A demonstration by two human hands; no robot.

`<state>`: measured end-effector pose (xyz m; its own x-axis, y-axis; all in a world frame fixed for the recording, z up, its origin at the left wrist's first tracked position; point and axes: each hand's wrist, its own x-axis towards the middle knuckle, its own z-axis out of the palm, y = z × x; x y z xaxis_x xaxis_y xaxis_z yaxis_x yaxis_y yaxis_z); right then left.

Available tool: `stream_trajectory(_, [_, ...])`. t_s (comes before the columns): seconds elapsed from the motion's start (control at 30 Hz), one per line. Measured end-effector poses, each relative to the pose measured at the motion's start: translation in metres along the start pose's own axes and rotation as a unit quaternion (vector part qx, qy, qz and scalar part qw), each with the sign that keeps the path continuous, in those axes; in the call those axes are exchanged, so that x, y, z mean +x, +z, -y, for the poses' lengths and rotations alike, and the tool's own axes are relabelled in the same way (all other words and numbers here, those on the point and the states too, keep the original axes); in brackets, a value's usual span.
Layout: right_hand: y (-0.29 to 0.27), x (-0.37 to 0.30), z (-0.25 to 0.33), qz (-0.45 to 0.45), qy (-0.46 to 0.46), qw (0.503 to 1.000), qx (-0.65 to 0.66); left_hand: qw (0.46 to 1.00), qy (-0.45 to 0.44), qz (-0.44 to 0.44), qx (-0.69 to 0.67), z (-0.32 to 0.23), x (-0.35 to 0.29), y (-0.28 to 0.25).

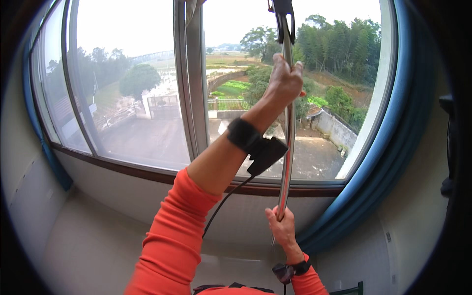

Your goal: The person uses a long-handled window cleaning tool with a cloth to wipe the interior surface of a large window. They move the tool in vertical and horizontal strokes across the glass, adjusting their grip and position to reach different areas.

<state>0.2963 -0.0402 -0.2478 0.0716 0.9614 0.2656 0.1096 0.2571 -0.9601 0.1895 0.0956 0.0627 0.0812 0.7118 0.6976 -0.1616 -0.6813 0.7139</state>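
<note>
A long shiny metal pole [288,147] stands nearly upright in front of the window, its lower end leaning toward me. At its top is a black clamp-like head [283,20], partly cut off by the upper edge. My left hand [285,81] is raised high and closed around the pole just below that head. Lower down, my right hand [282,227] grips the pole near its bottom end, which pokes out beneath the fist. Each wrist wears a black strap with a small device, and a cable hangs from the left device [268,156].
A wide sliding window [192,98] fills the view ahead, with a brown sill [167,173] below. Blue curtains [364,196] hang at both sides. Outside are a yard, walls and trees. A dark green chair-like frame [356,289] shows at the lower right.
</note>
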Motion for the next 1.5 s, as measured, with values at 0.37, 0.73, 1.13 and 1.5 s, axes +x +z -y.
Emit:
stream_trajectory(0.37, [-0.107, -0.147, -0.203, -0.028, 0.104, 0.956, -0.273, 0.954, -0.224, 0.165, -0.114, 0.169, -0.242, 0.031])
stream_trajectory(0.73, [-0.22, -0.424, -0.274, -0.02, 0.328, 0.852, -0.408, 0.775, -0.502, 0.315, -0.22, 0.242, -0.493, 0.073])
stream_trajectory(1.13, [-0.197, -0.544, -0.288, 0.058, 0.507, 0.828, -0.233, 0.664, -0.572, 0.422, -0.23, 0.243, -0.538, 0.081])
stream_trajectory(1.5, [-0.165, -0.395, -0.301, -0.09, 0.219, 0.942, -0.238, 0.821, -0.374, 0.39, -0.185, 0.192, -0.385, 0.099])
